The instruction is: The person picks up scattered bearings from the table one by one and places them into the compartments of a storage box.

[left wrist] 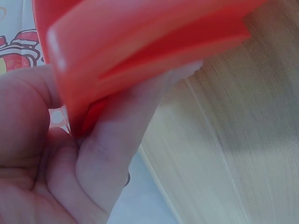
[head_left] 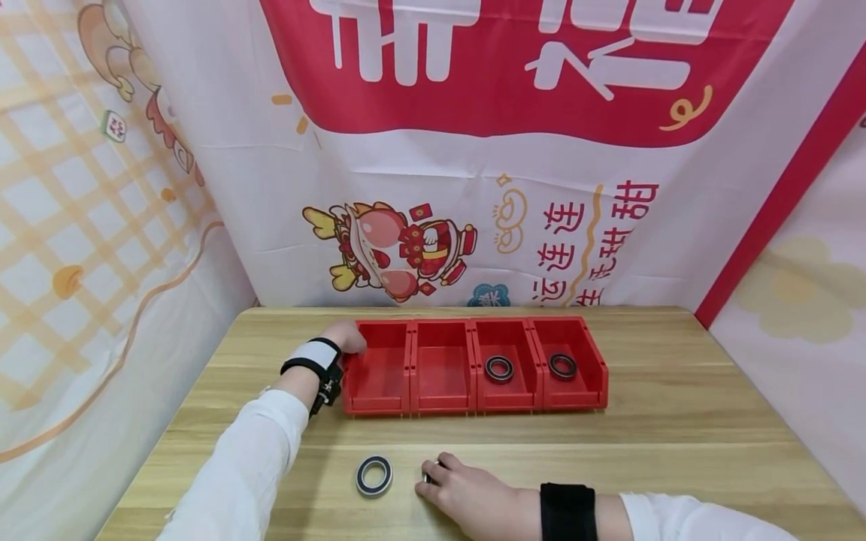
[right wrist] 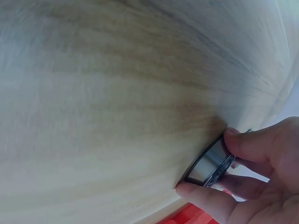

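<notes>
Currently, the left hand [head_left: 346, 336] grips the outer side wall of the red bin [head_left: 375, 406] nearest to it, thumb and fingers on opposite faces. Down at the counter [head_left: 649, 458], the right hand [head_left: 467, 488] pinches a shiny metal bearing [right wrist: 212, 161] by its rim. Just left of that hand, a loose bearing [head_left: 389, 476] lies flat. Counting away from the left hand, the third bin [head_left: 509, 403] and fourth bin [head_left: 573, 400] each contain one dark-faced bearing.
</notes>
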A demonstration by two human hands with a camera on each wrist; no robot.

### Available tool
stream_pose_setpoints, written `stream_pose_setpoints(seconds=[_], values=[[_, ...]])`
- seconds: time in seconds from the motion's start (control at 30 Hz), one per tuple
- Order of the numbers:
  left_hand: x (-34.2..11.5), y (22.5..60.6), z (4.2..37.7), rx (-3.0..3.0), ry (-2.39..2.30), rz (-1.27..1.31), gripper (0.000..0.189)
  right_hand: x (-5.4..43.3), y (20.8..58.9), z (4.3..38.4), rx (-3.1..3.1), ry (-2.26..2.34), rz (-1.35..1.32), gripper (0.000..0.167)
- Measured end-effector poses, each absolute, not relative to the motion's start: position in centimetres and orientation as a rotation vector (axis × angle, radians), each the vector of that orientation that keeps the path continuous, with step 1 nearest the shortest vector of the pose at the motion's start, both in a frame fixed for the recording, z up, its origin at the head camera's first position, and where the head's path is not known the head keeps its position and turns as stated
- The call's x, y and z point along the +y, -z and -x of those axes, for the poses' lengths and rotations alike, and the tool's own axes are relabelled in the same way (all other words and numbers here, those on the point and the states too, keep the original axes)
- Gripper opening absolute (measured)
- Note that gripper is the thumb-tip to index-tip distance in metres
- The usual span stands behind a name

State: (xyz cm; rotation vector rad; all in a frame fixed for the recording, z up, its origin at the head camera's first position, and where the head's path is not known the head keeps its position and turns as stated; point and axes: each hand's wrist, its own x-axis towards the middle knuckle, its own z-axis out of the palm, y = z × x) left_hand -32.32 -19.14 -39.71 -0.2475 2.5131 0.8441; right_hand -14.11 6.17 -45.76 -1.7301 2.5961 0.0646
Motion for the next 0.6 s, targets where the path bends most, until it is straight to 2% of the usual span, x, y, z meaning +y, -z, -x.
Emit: stream_pose_setpoints(seconds=[0.27, 0.6], values=[[-19.3, 40.0, 32.6, 2.494, -0.851, 0.233, 0.026, 6.0, 44.2, 14.5, 2.523, -0.133, 1.717, 0.045], [-19.2, 39.7, 32.3, 2.504, -0.859, 0.221, 0.027, 5.8, 38.5, 16.7, 2.531, -0.097, 1.693, 0.033]])
